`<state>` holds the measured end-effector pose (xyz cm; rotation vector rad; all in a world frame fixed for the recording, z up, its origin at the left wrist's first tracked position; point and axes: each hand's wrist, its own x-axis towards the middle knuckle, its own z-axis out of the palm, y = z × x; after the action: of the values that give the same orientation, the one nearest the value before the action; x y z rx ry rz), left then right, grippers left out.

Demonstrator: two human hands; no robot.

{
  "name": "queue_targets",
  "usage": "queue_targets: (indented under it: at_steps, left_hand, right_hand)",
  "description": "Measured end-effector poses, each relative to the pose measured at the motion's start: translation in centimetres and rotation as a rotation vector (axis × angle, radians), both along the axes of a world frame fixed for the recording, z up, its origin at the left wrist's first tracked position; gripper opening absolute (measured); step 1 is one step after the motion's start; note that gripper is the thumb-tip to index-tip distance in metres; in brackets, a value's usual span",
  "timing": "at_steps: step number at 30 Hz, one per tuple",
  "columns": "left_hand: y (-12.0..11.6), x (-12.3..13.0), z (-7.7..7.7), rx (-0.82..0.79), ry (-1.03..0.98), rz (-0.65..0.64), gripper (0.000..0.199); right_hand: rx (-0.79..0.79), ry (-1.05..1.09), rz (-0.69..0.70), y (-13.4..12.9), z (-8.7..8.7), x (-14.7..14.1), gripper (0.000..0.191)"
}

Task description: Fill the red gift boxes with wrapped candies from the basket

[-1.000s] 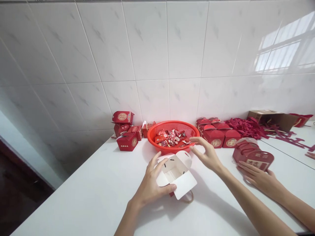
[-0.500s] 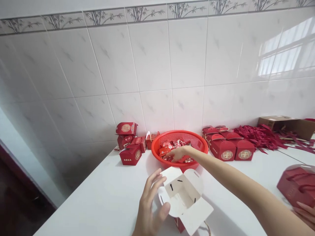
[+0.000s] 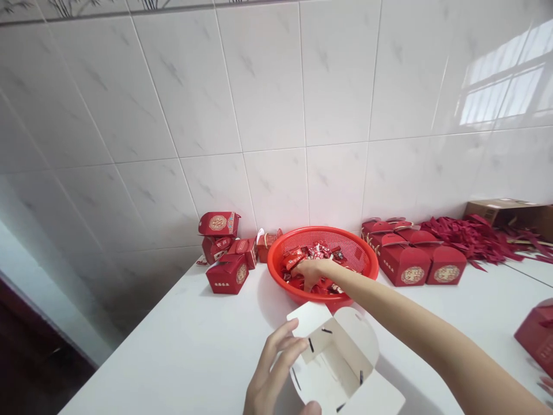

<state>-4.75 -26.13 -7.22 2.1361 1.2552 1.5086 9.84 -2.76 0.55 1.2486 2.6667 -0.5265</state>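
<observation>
Presently right grip (image 3: 311,272) down inside the red basket (image 3: 366,245), fingers bent and sunk among red-wrapped sweets (image 3: 322,251); cannot tell whether they have closed on any. Left grip (image 3: 276,369) loosely curved at the left side of an open box (image 3: 330,372), fingertips over its flaps, thumb at the near edge; how firmly it grasps, if at all, cannot be told. Box: white inside, flaps spread outward, dark slits near the corners, mouth up, on the white bench (image 3: 181,351) just in front of the basket. Left of the basket, a group of small red boxes (image 3: 227,274), one perched on another, gold roundel on the top one. Right of it, a tight cluster of closed red boxes (image 3: 401,262), then a heap of crimson ribbon (image 3: 458,236) and a brown carton (image 3: 479,210). Right margin: another red box (image 3: 538,334), cut by the frame, a few fingertips below it. Tiled wall (image 3: 272,92) behind.
</observation>
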Motion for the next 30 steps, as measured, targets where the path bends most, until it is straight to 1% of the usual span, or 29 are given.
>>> queue_targets:
  at_steps: [3,6,10,16,18,20,23,27,30]
  left_hand:
    - [-0.1,0.2,0.0,-0.01,-0.016,0.01,0.044]
    - [0.0,0.4,0.0,-0.001,-0.028,-0.004,0.04]
    - [0.1,0.4,0.0,-0.004,-0.032,0.012,0.039]
    - [0.1,0.3,0.1,-0.001,-0.004,0.019,0.037]
    - [0.1,0.2,0.1,-0.004,-0.002,0.009,0.036]
    - [0.2,0.1,0.1,-0.016,-0.001,-0.001,0.036]
    - [0.3,-0.1,0.2,-0.038,0.006,-0.008,0.036]
    - [0.4,0.0,0.1,0.001,0.01,-0.009,0.035]
    - [0.5,0.2,-0.1,0.052,0.014,0.015,0.037]
  right_hand:
    - [-0.049,-0.076,0.006,-0.4,0.7,0.3,0.058]
    - [-0.062,-0.132,-0.04,-0.6,1.3,1.0,0.05]
    - [-0.04,-0.157,-0.172,-0.8,1.9,2.9,0.038]
    - [0.112,-0.136,-0.421,-0.8,2.7,6.9,0.034]
    - [0.161,-0.143,-0.485,-0.7,2.7,7.9,0.036]
    - [0.216,-0.143,-0.542,-0.7,2.6,8.6,0.042]
    - [0.304,-0.129,-0.595,-0.6,2.3,9.1,0.049]
    - [0.402,-0.095,-0.558,0.0,2.1,8.9,0.06]
    - [0.409,-0.062,-0.48,0.9,2.2,8.3,0.066]
